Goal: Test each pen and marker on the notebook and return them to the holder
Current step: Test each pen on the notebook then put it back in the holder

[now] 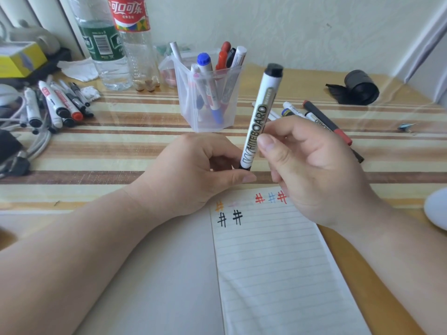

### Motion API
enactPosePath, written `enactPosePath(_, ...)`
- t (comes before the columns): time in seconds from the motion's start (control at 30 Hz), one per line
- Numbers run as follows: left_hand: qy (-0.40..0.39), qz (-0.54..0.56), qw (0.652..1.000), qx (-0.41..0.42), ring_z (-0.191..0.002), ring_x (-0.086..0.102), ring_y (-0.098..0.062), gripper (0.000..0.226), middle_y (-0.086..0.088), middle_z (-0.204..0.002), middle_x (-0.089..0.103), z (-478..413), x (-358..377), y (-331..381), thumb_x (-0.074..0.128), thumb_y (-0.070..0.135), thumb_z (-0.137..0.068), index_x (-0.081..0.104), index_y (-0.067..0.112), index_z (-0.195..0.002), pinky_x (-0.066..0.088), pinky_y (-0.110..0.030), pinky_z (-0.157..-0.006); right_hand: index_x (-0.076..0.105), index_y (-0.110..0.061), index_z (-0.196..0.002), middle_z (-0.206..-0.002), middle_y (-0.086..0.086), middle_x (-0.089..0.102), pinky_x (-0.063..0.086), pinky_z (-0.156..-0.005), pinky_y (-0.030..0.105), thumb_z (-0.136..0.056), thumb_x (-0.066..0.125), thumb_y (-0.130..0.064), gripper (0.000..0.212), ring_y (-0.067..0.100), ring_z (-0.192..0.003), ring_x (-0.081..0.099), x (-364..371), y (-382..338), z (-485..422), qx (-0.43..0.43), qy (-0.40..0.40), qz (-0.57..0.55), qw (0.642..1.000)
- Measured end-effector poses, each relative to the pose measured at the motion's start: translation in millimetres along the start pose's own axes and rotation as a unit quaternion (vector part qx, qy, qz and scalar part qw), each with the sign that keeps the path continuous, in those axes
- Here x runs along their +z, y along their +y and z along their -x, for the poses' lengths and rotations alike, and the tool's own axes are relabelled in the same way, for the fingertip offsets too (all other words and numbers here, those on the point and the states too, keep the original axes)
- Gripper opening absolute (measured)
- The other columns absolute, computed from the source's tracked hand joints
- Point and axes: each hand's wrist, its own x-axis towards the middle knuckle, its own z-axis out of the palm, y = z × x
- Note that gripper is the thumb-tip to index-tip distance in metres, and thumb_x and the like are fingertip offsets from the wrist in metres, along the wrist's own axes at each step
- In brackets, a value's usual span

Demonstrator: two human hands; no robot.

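Both hands hold a white whiteboard marker (260, 114) with a black cap, nearly upright above the notebook (278, 269). My right hand (312, 165) pinches its barrel between thumb and fingers. My left hand (200, 170) pinches its lower black end. The lined page carries orange, red, blue and black hash marks near its top. Behind the marker stands the clear plastic holder (208, 95) with several markers inside.
A pile of markers (55, 105) lies at the left, and several more pens (321, 119) lie right of the holder. Two plastic bottles (116, 44) stand behind. A black roll (358, 87) sits at the far right, cables and a yellow box at the far left.
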Motion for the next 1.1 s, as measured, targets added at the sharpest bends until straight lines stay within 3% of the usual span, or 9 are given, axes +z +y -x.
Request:
enactPosePath(0.1,-0.015,-0.037,0.999,-0.007,-0.07,0.06,-0.008,0.013,0.019,-0.076,0.065,1,0,3,0.083,0.044,-0.077,0.071,0.045,-0.083,0.046,-0.017,-0.066,0.068,-0.021,-0.1,-0.083,0.005,0.068,0.053,-0.073,0.043,-0.095,0.063,-0.031,0.013,0.031,-0.077,0.063,1,0,-3,-0.015,0.002,0.026,1.0)
enactPosePath(0.17,-0.027,-0.054,0.998,-0.026,-0.068,0.057,-0.003,0.012,0.018,-0.07,0.062,1,1,4,0.082,0.042,-0.078,0.076,0.037,-0.087,0.041,-0.012,-0.064,0.069,-0.016,-0.101,-0.086,0.01,0.069,0.053,-0.078,0.048,-0.096,0.063,-0.029,0.015,0.031,-0.081,0.065,2,1,-4,-0.018,0.008,0.05,0.999)
enactPosePath(0.3,-0.026,-0.067,0.996,-0.061,-0.066,0.056,0.002,0.017,0.016,-0.07,0.065,0,1,7,0.082,0.041,-0.076,0.076,0.037,-0.092,0.042,-0.011,-0.064,0.069,-0.013,-0.093,-0.078,0.006,0.071,0.053,-0.07,0.044,-0.096,0.062,-0.032,0.02,0.026,-0.072,0.066,4,3,-7,0.001,0.003,0.098,0.995)
enactPosePath(0.43,-0.012,-0.057,0.996,-0.074,-0.063,0.058,0.001,0.031,0.014,-0.08,0.074,-1,1,7,0.086,0.041,-0.073,0.072,0.036,-0.101,0.045,-0.013,-0.063,0.069,-0.015,-0.087,-0.074,-0.006,0.073,0.052,-0.065,0.026,-0.098,0.063,-0.027,0.017,0.009,-0.067,0.066,3,3,-11,0.027,-0.017,0.126,0.992)
enactPosePath(0.63,-0.002,-0.025,0.998,-0.05,-0.057,0.056,-0.002,0.022,0.02,-0.067,0.062,0,-2,7,0.085,0.032,-0.076,0.073,0.025,-0.093,0.043,-0.012,-0.057,0.069,-0.017,-0.082,-0.072,0.002,0.072,0.058,-0.061,0.042,-0.093,0.063,-0.034,0.021,0.021,-0.067,0.069,10,1,-12,0.035,-0.034,0.143,0.989)
enactPosePath(0.73,0.0,-0.003,0.999,-0.05,-0.056,0.054,-0.002,0.023,0.016,-0.067,0.064,0,-3,8,0.083,0.036,-0.075,0.074,0.023,-0.092,0.043,-0.013,-0.056,0.069,-0.018,-0.081,-0.071,0.002,0.071,0.056,-0.059,0.04,-0.094,0.064,-0.033,0.021,0.019,-0.066,0.068,9,-1,-13,0.032,-0.032,0.154,0.987)
enactPosePath(0.93,-0.001,-0.063,0.995,-0.078,-0.057,0.055,0.0,0.025,0.022,-0.062,0.06,1,-1,8,0.076,0.049,-0.07,0.071,0.025,-0.077,0.04,-0.01,-0.055,0.068,-0.016,-0.079,-0.07,0.001,0.071,0.058,-0.059,0.043,-0.093,0.063,-0.035,0.024,0.022,-0.064,0.07,10,2,-10,0.037,-0.031,0.148,0.988)
enactPosePath(1.1,-0.005,-0.06,0.995,-0.075,-0.057,0.054,0.0,0.012,0.021,-0.067,0.063,1,0,8,0.076,0.039,-0.082,0.071,0.028,-0.081,0.039,-0.011,-0.058,0.071,-0.014,-0.082,-0.069,0.0,0.072,0.055,-0.06,0.035,-0.092,0.07,-0.029,0.017,0.018,-0.063,0.067,8,6,-5,0.019,0.023,0.098,0.995)
